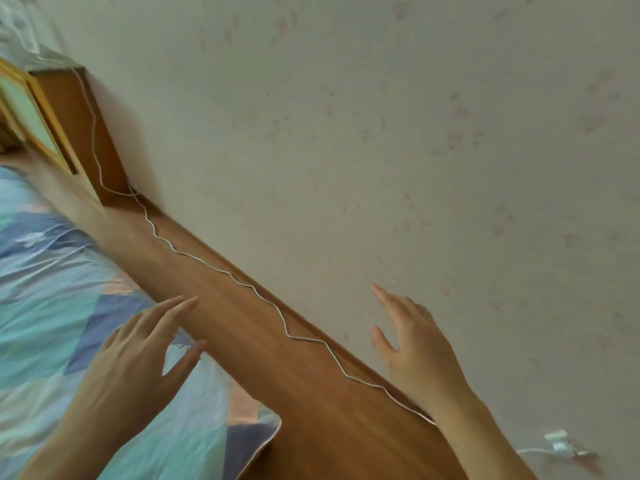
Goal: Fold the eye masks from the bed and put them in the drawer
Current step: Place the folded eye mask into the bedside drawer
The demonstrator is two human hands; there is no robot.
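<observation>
No eye mask shows in the head view. The bed with a blue, teal and pink patterned cover fills the lower left. My left hand hovers over the cover's edge beside the wooden headboard, fingers spread and holding nothing. My right hand is raised in front of the wall, fingers apart and empty. The view is strongly tilted. A wooden bedside cabinet stands at the upper left, and I cannot make out a drawer on it.
A thin white cable trails along the top of the headboard from the cabinet towards the lower right. A white plug or charger sits on the wall at the lower right. The pale patterned wall fills the right.
</observation>
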